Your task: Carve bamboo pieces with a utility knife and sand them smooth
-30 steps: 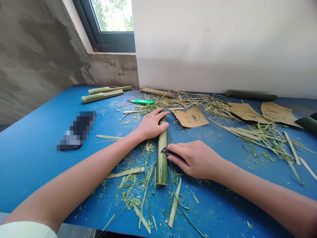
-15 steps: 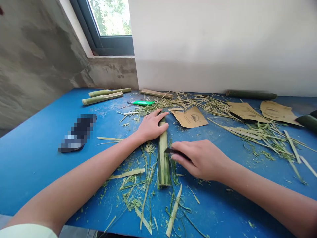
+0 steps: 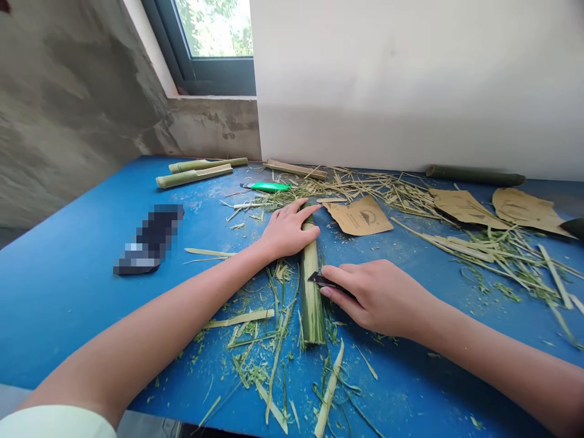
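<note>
A split length of green bamboo [image 3: 311,304], with its skin partly scraped to pale strips, lies lengthwise on the blue table. My left hand [image 3: 289,230] bears down on its far end, fingers stretched across it and thumb against its top. In my right hand [image 3: 369,295] is a utility knife [image 3: 323,280] with a dark blade, closed in my fingers. The blade's tip rests on or just over the bamboo's upper face, near mid-length; contact is hard to tell. Thin green shavings [image 3: 249,365] and pale slivers [image 3: 329,389] lie around the near end.
Behind my left hand lies a green-handled cutter [image 3: 269,187]. Cut bamboo pieces [image 3: 196,176] lie at the back left, a dark bamboo tube [image 3: 474,175] at the back right. Torn brown cardboard [image 3: 360,216] and heaped strips [image 3: 483,246] are to the right; a blurred-out dark object [image 3: 150,237] is left.
The whole view has shifted slightly, so things appear further right. My right hand and the knife, blurred before, now look sharper. Both hands keep nearly the same places on the bamboo.
</note>
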